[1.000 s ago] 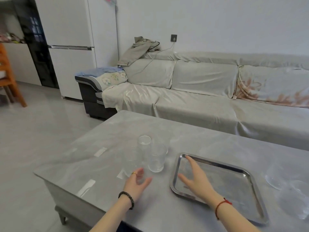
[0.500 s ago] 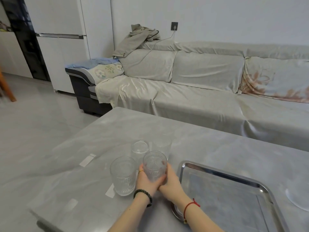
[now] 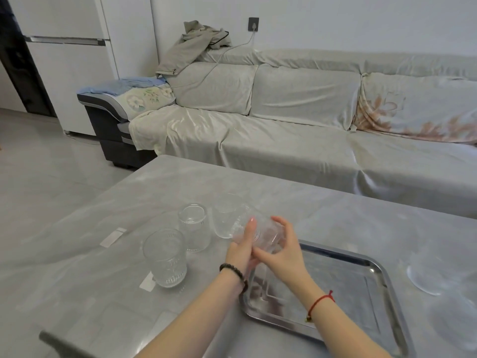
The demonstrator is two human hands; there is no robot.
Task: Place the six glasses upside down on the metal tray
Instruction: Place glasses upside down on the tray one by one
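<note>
Across the grey table (image 3: 129,197), which fills the near half of the room with the covered sofa (image 3: 309,125) behind it at twelve o'clock, the work is only starting. At about four o'clock from the table's middle lies the metal tray (image 3: 382,280), shallow and shiny, and it holds no glass yet; only reflections show in its floor. At three o'clock of the tray, on the bare table, I make out faint clear glassware (image 3: 423,277), too pale to tell what kind.

Three glasses stand at nine to ten o'clock of the tray: a ribbed one (image 3: 165,257) nearest, mouth up, a smaller one (image 3: 193,226) behind it, and a third (image 3: 227,215) at the back, its way up hard to tell. Any others are not clear to me.

Smallest of all, and blurred, is the held glass (image 3: 260,233), tipped onto its side above the tray's ten o'clock corner. The left hand (image 3: 240,250) cups it from nine o'clock with fingers curled snug, and the right hand (image 3: 281,251) clasps the opposite wall, fingers spread round it.

I judge these glasses light but rigid, slick and breakable; the patterned wall at mid-height gives the surest hold, and the rim should meet the hard metal gently
</note>
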